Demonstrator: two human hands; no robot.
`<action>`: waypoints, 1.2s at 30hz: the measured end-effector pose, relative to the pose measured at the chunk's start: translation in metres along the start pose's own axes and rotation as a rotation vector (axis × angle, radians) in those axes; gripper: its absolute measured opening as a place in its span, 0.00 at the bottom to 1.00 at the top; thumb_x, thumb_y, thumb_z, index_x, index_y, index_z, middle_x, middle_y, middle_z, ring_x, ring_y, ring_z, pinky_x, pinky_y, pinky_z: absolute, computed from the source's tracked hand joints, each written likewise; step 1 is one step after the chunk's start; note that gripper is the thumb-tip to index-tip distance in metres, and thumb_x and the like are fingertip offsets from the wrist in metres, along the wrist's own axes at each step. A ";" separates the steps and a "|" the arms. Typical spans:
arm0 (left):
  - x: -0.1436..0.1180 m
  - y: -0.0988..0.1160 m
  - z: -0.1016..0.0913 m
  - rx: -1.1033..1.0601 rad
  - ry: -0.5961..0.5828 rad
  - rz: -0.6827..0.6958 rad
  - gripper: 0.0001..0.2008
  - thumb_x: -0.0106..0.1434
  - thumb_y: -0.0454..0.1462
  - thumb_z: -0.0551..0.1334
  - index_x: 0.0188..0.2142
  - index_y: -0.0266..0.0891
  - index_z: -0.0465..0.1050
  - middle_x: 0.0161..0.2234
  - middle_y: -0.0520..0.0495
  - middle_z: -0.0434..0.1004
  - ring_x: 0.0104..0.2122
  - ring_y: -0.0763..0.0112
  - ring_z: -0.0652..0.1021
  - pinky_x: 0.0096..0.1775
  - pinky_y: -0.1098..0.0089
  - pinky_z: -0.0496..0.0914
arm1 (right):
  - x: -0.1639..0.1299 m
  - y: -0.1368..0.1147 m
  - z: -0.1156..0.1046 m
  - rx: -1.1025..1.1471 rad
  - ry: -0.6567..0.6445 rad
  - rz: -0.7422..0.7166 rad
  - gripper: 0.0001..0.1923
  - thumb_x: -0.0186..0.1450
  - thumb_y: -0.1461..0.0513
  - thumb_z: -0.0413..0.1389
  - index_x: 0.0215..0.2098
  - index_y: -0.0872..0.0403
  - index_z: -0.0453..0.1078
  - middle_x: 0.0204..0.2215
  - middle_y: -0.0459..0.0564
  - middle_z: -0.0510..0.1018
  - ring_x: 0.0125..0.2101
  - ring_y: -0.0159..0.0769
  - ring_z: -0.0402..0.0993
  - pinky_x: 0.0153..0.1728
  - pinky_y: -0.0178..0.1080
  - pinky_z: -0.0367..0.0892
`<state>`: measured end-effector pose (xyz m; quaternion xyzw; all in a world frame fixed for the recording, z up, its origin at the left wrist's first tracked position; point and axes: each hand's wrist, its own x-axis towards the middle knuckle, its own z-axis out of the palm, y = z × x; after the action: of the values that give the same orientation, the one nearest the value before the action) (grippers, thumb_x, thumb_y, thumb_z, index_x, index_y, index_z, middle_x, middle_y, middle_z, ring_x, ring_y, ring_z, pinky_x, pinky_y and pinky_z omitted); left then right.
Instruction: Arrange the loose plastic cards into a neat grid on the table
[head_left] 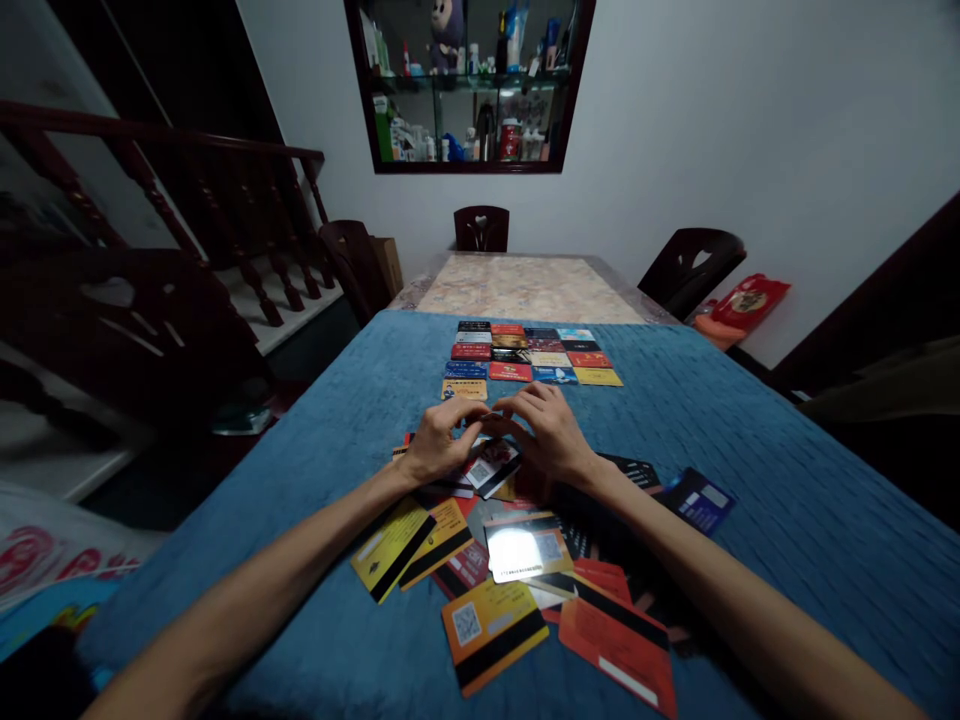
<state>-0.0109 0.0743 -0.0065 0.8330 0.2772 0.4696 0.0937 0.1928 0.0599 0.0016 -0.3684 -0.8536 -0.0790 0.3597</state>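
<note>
My left hand (439, 440) and my right hand (553, 435) meet above a loose heap of cards, fingertips and thumbs pinched together. Between them is a thin card (492, 416), seen nearly edge-on and mostly covered by fingers. Just below lies a white card with a QR code (491, 468). Nearer me the heap spreads out: a shiny card (525, 548), an orange-yellow card (495, 635), a red-orange card (619, 645) and a yellow card (391, 548). Beyond my hands, several cards stand laid out in rows, among them a gold card (599, 377) and a cartoon-figure card (464, 390).
A blue cloth (315, 440) covers the near part of the table; its far part (525, 285) has a marbled top. Dark chairs (481, 230) stand around it. A dark blue card (697, 502) lies right of the heap. Bags (52, 550) are at the left edge.
</note>
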 end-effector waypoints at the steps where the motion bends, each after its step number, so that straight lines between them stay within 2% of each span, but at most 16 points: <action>1: 0.000 -0.001 0.000 0.010 -0.001 -0.005 0.06 0.62 0.30 0.59 0.37 0.38 0.74 0.34 0.47 0.81 0.34 0.70 0.79 0.39 0.71 0.73 | -0.001 0.003 0.002 0.020 -0.019 0.031 0.09 0.71 0.60 0.54 0.45 0.53 0.73 0.36 0.52 0.81 0.39 0.41 0.69 0.42 0.43 0.58; 5: -0.001 -0.005 -0.002 0.093 0.005 -0.041 0.06 0.58 0.29 0.57 0.33 0.38 0.71 0.29 0.50 0.76 0.29 0.72 0.76 0.35 0.73 0.70 | -0.008 0.017 0.009 0.108 -0.145 0.161 0.08 0.66 0.63 0.57 0.44 0.53 0.73 0.38 0.51 0.81 0.38 0.41 0.69 0.39 0.41 0.59; 8: -0.001 -0.008 -0.003 0.115 0.012 -0.055 0.05 0.56 0.29 0.56 0.30 0.38 0.68 0.25 0.52 0.72 0.26 0.74 0.72 0.32 0.73 0.67 | -0.011 0.025 0.012 0.152 -0.257 0.212 0.06 0.66 0.64 0.57 0.40 0.53 0.75 0.35 0.50 0.81 0.35 0.39 0.69 0.37 0.39 0.59; 10: -0.001 -0.009 -0.003 0.114 0.011 -0.074 0.04 0.55 0.30 0.55 0.29 0.38 0.67 0.24 0.53 0.70 0.24 0.74 0.71 0.31 0.73 0.66 | -0.012 0.027 0.013 0.173 -0.282 0.223 0.06 0.66 0.64 0.56 0.38 0.53 0.75 0.33 0.50 0.81 0.34 0.39 0.68 0.36 0.38 0.59; 16: -0.001 -0.015 -0.005 0.135 -0.048 -0.212 0.03 0.53 0.30 0.56 0.26 0.38 0.67 0.23 0.53 0.70 0.24 0.74 0.70 0.31 0.74 0.65 | -0.011 0.029 0.012 0.181 -0.212 0.233 0.07 0.65 0.65 0.55 0.38 0.53 0.76 0.33 0.51 0.80 0.35 0.39 0.70 0.37 0.39 0.61; 23: -0.001 -0.025 -0.003 0.147 -0.131 -0.330 0.05 0.54 0.30 0.58 0.28 0.37 0.72 0.24 0.53 0.74 0.24 0.74 0.72 0.31 0.74 0.66 | -0.015 0.031 0.017 0.088 -0.226 0.198 0.09 0.67 0.65 0.53 0.41 0.53 0.74 0.36 0.52 0.81 0.39 0.41 0.71 0.39 0.41 0.61; 29: -0.001 -0.031 -0.003 0.064 -0.076 -0.366 0.05 0.56 0.32 0.59 0.30 0.38 0.74 0.27 0.52 0.78 0.27 0.72 0.75 0.33 0.73 0.68 | -0.015 0.024 0.018 -0.106 -0.158 0.107 0.17 0.67 0.65 0.53 0.55 0.55 0.68 0.46 0.56 0.80 0.43 0.46 0.70 0.41 0.44 0.60; 36: 0.002 -0.032 -0.006 -0.041 -0.030 -0.436 0.05 0.56 0.32 0.60 0.32 0.37 0.74 0.29 0.51 0.79 0.29 0.70 0.77 0.33 0.72 0.70 | -0.013 0.013 0.017 -0.261 -0.120 0.040 0.23 0.64 0.62 0.59 0.57 0.57 0.64 0.48 0.59 0.77 0.45 0.48 0.69 0.43 0.45 0.59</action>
<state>-0.0273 0.1013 -0.0156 0.7580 0.4397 0.4316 0.2140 0.1984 0.0687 -0.0215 -0.4332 -0.8485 -0.1597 0.2586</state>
